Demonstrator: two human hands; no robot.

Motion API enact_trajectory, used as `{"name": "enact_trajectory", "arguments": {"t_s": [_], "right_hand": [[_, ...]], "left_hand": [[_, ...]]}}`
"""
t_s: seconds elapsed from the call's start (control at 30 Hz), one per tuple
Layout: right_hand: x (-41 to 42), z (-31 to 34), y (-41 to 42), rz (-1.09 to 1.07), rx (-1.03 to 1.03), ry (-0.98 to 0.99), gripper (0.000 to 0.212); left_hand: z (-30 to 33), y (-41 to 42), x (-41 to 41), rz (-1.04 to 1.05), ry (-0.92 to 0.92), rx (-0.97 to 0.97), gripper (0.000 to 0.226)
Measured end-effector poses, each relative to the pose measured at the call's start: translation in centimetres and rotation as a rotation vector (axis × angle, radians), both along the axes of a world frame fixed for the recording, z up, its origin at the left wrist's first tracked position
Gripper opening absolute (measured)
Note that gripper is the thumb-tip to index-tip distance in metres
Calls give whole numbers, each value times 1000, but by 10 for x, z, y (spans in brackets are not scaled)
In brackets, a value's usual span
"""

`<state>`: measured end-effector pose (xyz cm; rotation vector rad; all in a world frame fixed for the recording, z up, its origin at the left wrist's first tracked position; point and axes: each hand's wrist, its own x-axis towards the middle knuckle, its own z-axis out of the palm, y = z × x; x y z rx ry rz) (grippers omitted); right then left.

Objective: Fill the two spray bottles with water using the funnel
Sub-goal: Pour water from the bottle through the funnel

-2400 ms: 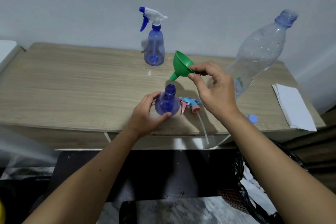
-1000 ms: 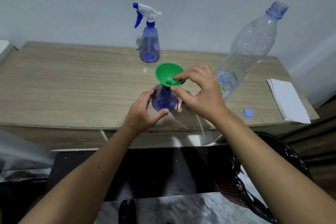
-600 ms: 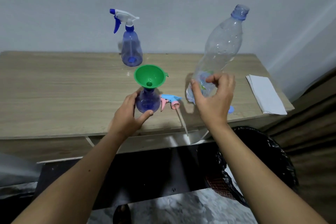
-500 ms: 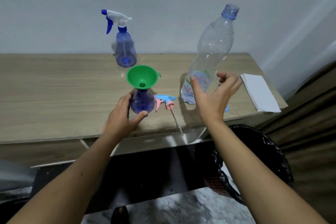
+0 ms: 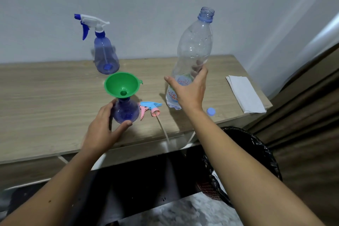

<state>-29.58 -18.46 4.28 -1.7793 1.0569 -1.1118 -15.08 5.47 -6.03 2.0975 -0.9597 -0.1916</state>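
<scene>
A blue spray bottle (image 5: pixel 126 112) with its head off stands near the front edge of the wooden table (image 5: pixel 45 97). A green funnel (image 5: pixel 119 84) sits upright in its neck. My left hand (image 5: pixel 102 134) grips that bottle's base from the left. A tall clear water bottle (image 5: pixel 196 42), uncapped, stands to the right. My right hand (image 5: pixel 190 91) is on its lower half, fingers wrapped round the far side and showing through the plastic, thumb stretched across the front. A second blue spray bottle (image 5: pixel 105 57) with a white and blue head stands at the back.
The removed pink and blue spray head (image 5: pixel 149 108) lies between the two bottles, its tube hanging over the table's edge. A blue cap (image 5: pixel 211 111) lies right of my wrist. Folded white napkins (image 5: pixel 244 93) lie at the right end. A black-lined bin (image 5: pixel 247 152) stands below.
My right hand set the funnel into the open spray bottle's neck, let go of it, moved right and wrapped round the water bottle. My left hand has stayed on the spray bottle.
</scene>
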Motion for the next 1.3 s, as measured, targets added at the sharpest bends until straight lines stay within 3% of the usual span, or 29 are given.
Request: {"name": "enact_trajectory", "arguments": {"t_s": [0.2, 0.6, 0.87, 1.3], "right_hand": [[2, 0, 3, -14, -87, 33, 90], [-11, 20, 9, 235, -377, 205, 104], [-4, 30, -1, 343, -645, 373, 89], [-14, 40, -13, 289, -779, 501, 89]], "left_hand": [[0, -1, 1, 9, 14, 8, 89], [1, -2, 0, 24, 26, 9, 87], [0, -2, 1, 20, 31, 1, 88], [-2, -1, 1, 22, 7, -18, 86]]}}
